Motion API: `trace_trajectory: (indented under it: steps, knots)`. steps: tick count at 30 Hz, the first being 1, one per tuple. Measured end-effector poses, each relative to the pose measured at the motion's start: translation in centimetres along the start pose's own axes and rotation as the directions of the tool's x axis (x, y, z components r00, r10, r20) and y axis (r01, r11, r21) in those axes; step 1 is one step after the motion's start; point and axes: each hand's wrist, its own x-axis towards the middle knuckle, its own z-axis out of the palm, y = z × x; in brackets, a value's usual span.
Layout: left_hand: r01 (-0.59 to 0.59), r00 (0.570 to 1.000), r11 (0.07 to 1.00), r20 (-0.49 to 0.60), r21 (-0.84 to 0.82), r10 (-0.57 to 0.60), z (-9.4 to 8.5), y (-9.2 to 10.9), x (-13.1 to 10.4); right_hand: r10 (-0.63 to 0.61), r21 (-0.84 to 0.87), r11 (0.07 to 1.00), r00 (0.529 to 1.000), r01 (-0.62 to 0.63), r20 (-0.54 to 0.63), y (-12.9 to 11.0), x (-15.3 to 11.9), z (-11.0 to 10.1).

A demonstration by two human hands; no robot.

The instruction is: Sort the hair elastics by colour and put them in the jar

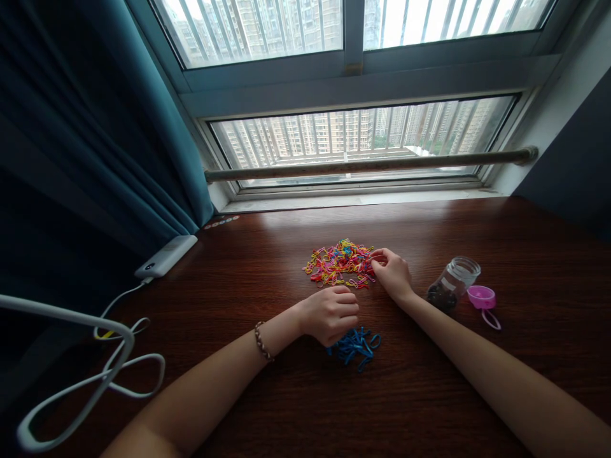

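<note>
Toward the right side of the desk [267, 254], a clear jar [451, 280] sits with its mouth uncovered and small dark contents gathered at the bottom; what they are is too unclear to tell. Just beside it, on its right, lies a pink lid [482, 297] with a loop pointing toward the near edge. Midway across the desk, nearer the far edge, multicoloured bands [340, 262] are spread in a loose pile, mostly pink, red and yellow. Blue bands [358, 346] form a smaller heap closer to the near edge. The left hand [331, 315] reaches in from the near left corner, back upward, its fingers curled closed at the blue heap's upper left; their contents are hidden. The right hand [392, 272] extends from the near right corner, its fingers loosely bent at the multicoloured pile's right side; whether they pinch a band cannot be told.
</note>
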Motion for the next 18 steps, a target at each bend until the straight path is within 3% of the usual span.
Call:
trace_trajectory:
  steps: [8, 10, 12, 14, 18]
  knots:
    - [0.009, 0.997, 1.0, -0.073, -0.006, -0.009, 0.3, -0.5, -0.5, -0.164, -0.211, 0.96, 0.98, 0.184, 0.111, -0.4, -0.7, 0.2]
    - [0.056, 0.994, 0.998, -0.099, 0.019, -0.054, 0.6, -1.0, -0.9, -0.203, -0.233, 0.945, 0.971, 0.229, 0.129, -0.4, -0.7, 0.2]
    - [0.177, 0.973, 0.983, -0.158, 0.056, -0.166, 0.8, -1.9, -1.4, -0.213, -0.251, 0.937, 0.966, 0.244, 0.144, -0.4, -0.7, 0.2]
    - [0.361, 0.913, 0.929, -0.233, 0.077, -0.335, 1.0, -2.8, -1.8, -0.211, -0.252, 0.936, 0.965, 0.244, 0.154, -0.3, -0.7, 0.2]
    - [0.688, 0.693, 0.725, -0.331, 0.038, -0.64, 1.7, -4.7, -2.5, -0.217, -0.209, 0.947, 0.966, 0.243, 0.14, -0.3, -0.6, 0.1]
